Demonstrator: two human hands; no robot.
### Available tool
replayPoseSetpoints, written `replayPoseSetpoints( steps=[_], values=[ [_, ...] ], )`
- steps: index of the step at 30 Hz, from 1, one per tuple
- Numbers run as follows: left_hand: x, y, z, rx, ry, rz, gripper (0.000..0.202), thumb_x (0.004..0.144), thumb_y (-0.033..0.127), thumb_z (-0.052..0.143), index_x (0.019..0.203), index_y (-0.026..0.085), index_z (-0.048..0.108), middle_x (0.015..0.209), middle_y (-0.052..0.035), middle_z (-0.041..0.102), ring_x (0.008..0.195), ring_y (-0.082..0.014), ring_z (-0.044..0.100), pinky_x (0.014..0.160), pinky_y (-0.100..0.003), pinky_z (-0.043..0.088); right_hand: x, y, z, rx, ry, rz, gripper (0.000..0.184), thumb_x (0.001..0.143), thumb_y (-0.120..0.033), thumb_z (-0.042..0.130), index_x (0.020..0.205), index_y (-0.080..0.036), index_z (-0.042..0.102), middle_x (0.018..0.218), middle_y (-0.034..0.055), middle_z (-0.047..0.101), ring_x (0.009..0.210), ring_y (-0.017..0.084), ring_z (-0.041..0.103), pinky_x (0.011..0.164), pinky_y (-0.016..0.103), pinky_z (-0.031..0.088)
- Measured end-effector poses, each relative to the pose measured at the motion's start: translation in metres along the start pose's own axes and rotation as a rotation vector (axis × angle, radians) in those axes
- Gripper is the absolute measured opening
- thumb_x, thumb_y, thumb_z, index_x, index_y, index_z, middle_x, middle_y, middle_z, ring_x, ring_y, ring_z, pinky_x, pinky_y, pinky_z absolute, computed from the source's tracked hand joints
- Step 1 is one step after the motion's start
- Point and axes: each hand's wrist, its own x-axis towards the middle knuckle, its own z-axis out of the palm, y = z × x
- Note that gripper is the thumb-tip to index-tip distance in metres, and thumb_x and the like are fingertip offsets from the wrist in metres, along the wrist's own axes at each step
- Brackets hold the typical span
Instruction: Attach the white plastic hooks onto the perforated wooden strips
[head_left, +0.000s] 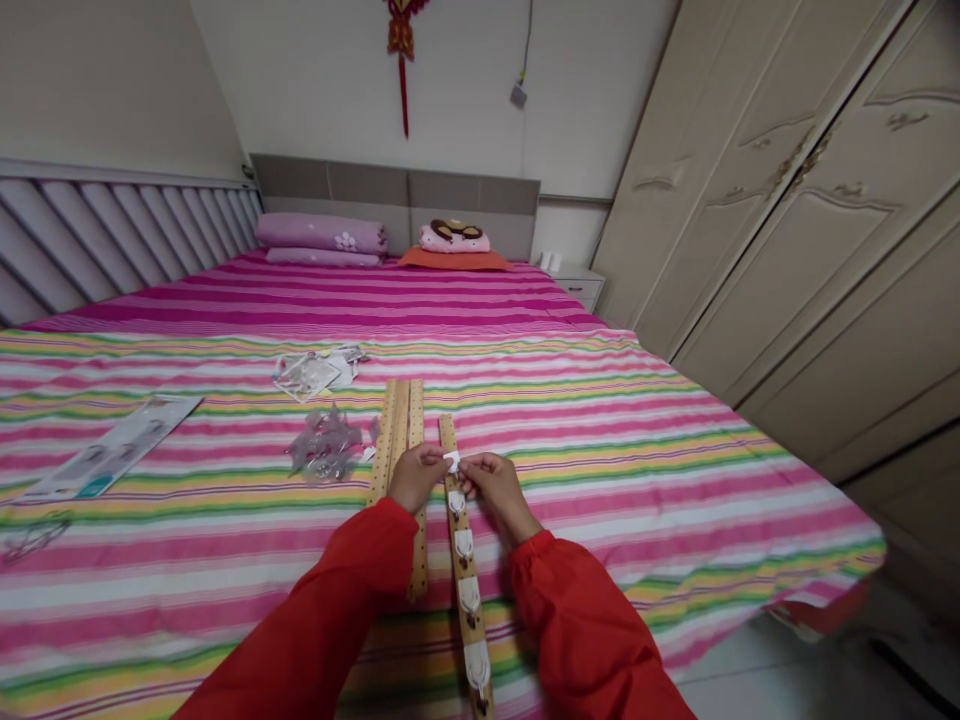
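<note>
hook half hidden, left hand, right hand

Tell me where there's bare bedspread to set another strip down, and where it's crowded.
Bare bedspread lies right of the hooked wooden strip, out to the bed's edge, and between the printed card and the plastic wrappers. Crowded: around the left hand and right hand, beside the second wooden strip.
</note>
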Motion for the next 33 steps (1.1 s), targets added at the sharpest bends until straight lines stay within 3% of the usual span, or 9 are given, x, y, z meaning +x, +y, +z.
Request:
replayPoseSetpoints(
  steps=[5, 15, 19, 25, 33],
  values=[
    [0.006, -0.006, 0.001, 0.2, 0.044, 0.066, 0.02, 0.053, 0.027, 0.072, 0.069, 0.014, 0.069, 0.057, -0.0004, 0.063, 0.056, -0.0133, 0.057, 0.057, -0.025, 0.044, 0.006, 0.01, 0.001, -0.031, 0.064, -0.012, 0.019, 0.056, -0.031, 0.073, 0.058, -0.014, 0.066, 0.046, -0.0023, 0.059, 0.035, 0.006, 0.04, 0.035, 0.02, 0.027],
    [0.006, -0.016, 0.0, 0.573, 0.027, 0.246, 0.011, 0.069, 0.02, 0.063, 0.069, 0.017, 0.073, 0.065, -0.0037, 0.065, 0.069, -0.0174, 0.06, 0.067, -0.028, 0.044, 0.01, 0.021, 0.002, -0.111, 0.121, -0.032, 0.019, 0.056, -0.03, 0.072, 0.051, -0.016, 0.06, 0.039, -0.0057, 0.05, 0.038, 0.008, 0.037, 0.04, 0.023, 0.027],
    [0.006, -0.022, 0.001, 0.59, 0.061, 0.291, 0.011, 0.07, 0.019, 0.063, 0.073, 0.016, 0.074, 0.067, -0.0038, 0.064, 0.067, -0.016, 0.057, 0.067, -0.028, 0.044, 0.011, 0.023, 0.002, -0.119, 0.136, -0.028, 0.018, 0.055, -0.03, 0.071, 0.052, -0.016, 0.06, 0.04, -0.0057, 0.049, 0.04, 0.009, 0.04, 0.042, 0.023, 0.029],
    [0.005, -0.025, 0.006, 0.451, 0.129, 0.24, 0.016, 0.066, 0.018, 0.067, 0.081, 0.016, 0.073, 0.073, -0.0038, 0.065, 0.065, -0.0146, 0.059, 0.066, -0.027, 0.048, 0.012, 0.026, 0.002, -0.096, 0.17, -0.022, 0.018, 0.056, -0.03, 0.071, 0.053, -0.016, 0.06, 0.04, -0.0059, 0.05, 0.039, 0.008, 0.038, 0.041, 0.023, 0.028],
    [0.0, -0.019, 0.004, 0.541, 0.085, 0.295, 0.017, 0.068, 0.016, 0.061, 0.08, 0.018, 0.073, 0.07, -0.0034, 0.062, 0.072, -0.0164, 0.058, 0.074, -0.029, 0.048, 0.012, 0.029, 0.002, -0.061, 0.174, -0.032, 0.024, 0.056, -0.034, 0.073, 0.052, -0.017, 0.056, 0.038, -0.0064, 0.048, 0.036, 0.007, 0.036, 0.039, 0.022, 0.026]
  ],
)
